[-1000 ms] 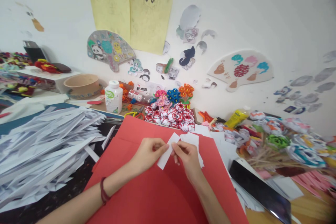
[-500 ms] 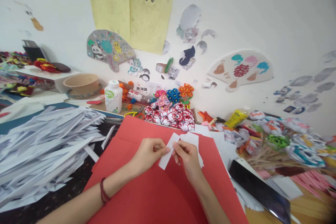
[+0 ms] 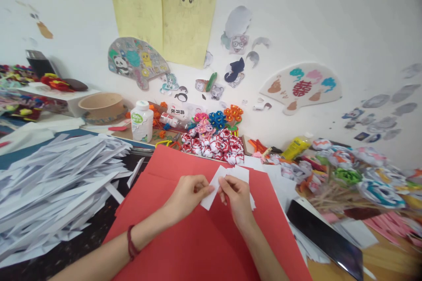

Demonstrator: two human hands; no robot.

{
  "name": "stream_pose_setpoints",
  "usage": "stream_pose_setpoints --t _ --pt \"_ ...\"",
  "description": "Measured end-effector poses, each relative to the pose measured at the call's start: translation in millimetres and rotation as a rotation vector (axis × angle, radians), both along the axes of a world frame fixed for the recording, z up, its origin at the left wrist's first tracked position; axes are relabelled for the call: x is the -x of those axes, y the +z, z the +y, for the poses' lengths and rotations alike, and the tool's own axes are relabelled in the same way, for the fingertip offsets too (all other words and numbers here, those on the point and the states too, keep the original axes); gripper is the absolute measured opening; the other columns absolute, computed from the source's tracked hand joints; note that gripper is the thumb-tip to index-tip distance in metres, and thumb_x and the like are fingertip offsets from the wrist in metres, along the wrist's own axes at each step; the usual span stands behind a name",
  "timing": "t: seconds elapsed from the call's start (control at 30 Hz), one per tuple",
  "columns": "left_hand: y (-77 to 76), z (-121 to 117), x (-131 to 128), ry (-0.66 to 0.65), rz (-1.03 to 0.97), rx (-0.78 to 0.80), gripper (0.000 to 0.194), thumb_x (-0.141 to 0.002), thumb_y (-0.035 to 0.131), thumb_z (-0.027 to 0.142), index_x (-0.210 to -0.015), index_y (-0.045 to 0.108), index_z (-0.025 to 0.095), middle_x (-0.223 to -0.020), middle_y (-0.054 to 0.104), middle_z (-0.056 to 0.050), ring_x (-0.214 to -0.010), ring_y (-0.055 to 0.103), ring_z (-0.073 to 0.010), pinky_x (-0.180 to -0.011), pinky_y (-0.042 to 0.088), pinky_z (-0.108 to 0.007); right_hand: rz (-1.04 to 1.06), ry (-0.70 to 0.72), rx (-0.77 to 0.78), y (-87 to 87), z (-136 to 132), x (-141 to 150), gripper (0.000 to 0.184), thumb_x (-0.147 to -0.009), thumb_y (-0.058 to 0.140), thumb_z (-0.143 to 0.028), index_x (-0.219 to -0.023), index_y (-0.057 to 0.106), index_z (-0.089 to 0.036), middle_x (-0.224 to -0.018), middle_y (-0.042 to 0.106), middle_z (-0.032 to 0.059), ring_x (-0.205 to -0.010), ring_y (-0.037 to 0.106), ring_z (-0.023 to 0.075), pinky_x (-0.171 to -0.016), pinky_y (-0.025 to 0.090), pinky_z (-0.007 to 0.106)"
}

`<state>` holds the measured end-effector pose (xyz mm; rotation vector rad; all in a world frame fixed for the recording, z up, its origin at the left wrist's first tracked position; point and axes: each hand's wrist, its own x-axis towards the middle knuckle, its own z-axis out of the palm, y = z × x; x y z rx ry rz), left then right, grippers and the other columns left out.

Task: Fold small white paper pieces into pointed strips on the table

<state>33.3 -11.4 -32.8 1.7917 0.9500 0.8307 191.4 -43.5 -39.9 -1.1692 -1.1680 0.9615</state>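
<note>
Between my two hands is a narrow strip of white paper (image 3: 209,200), tilted over large red paper sheets (image 3: 184,246). My left hand (image 3: 189,195) pinches the strip's left edge between thumb and fingertips. On its right edge, my right hand (image 3: 235,195) grips it with thumb and forefinger, the other fingers curled under. More white paper pieces (image 3: 243,173) lie on the red sheets just behind my right hand, which partly hides them.
A big heap of folded white paper strips (image 3: 62,189) spreads at the left. Red-and-white paper flowers (image 3: 214,147) and a white bottle (image 3: 142,122) stand along the wall. At the right lie a black phone (image 3: 325,237) and wrapped flowers on sticks (image 3: 349,175).
My hands keep their pinch on the white paper strip, which has shifted only very slightly. Everything else stays as it was, apart from a small camera movement.
</note>
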Motion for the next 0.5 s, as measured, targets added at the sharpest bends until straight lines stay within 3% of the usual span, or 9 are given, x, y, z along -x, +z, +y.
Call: stream_pose_setpoints --t 0.13,0.33,0.5 --pt "-0.2 -2.9 0.1 -0.063 -0.014 0.061 0.027 -0.081 0.053 0.039 -0.067 0.056 0.016 -0.055 0.062 0.0 -0.05 0.056 -0.0125 -0.049 0.038 -0.019 0.03 -0.105 -0.014 -0.7 1.5 -2.9 0.037 -0.08 0.059 -0.04 -0.053 0.053 -0.016 -0.039 0.042 -0.0054 -0.034 0.035 0.007 -0.037 0.025 0.02" --pt "3.9 -3.8 1.3 -0.047 0.001 0.013 0.025 -0.084 0.049 0.035 -0.07 0.058 0.016 -0.057 0.063 0.0 -0.053 0.058 -0.0132 -0.053 0.039 -0.02 0.048 -0.163 -0.035 1.0 2.5 -4.6 0.035 -0.08 0.059 -0.038 -0.053 0.052 -0.016 -0.039 0.042 -0.0053 -0.035 0.035 0.0066 -0.037 0.025 0.02" --pt "2.5 -0.6 0.7 -0.005 0.051 -0.149 0.027 -0.088 0.042 0.031 -0.07 0.056 0.016 -0.064 0.059 0.001 -0.059 0.05 -0.0115 -0.055 0.033 -0.02 0.029 -0.044 -0.009 2.4 2.9 -1.6 0.032 -0.079 0.061 -0.037 -0.056 0.057 -0.015 -0.043 0.051 -0.0023 -0.039 0.046 0.0088 -0.04 0.037 0.02"
